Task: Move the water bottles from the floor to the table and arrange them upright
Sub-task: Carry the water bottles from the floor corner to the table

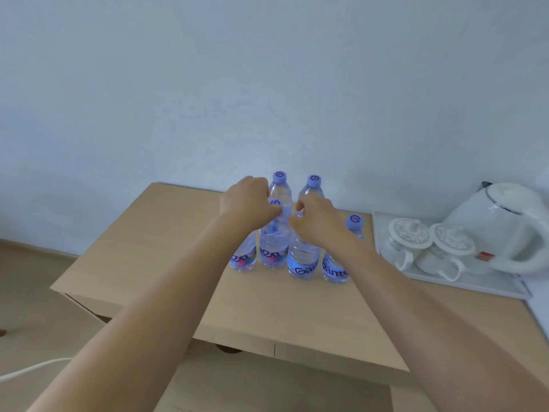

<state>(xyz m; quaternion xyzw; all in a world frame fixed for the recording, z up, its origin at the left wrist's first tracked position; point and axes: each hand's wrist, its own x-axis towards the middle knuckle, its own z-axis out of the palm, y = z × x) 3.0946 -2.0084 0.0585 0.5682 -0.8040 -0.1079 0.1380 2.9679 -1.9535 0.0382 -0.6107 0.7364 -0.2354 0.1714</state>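
Several clear water bottles with purple caps and blue labels stand upright in a tight cluster on the light wooden table. My left hand is curled down over the top of the front left bottle, hiding its cap. Its fingertips reach the cap of the middle bottle. My right hand is curled over the top of the front bottle, whose cap is also hidden. Two bottles stand behind, and another stands at the right.
A white tray at the table's right holds two lidded white cups and a white electric kettle. The wall runs right behind the table. A white cable lies on the floor at the lower left.
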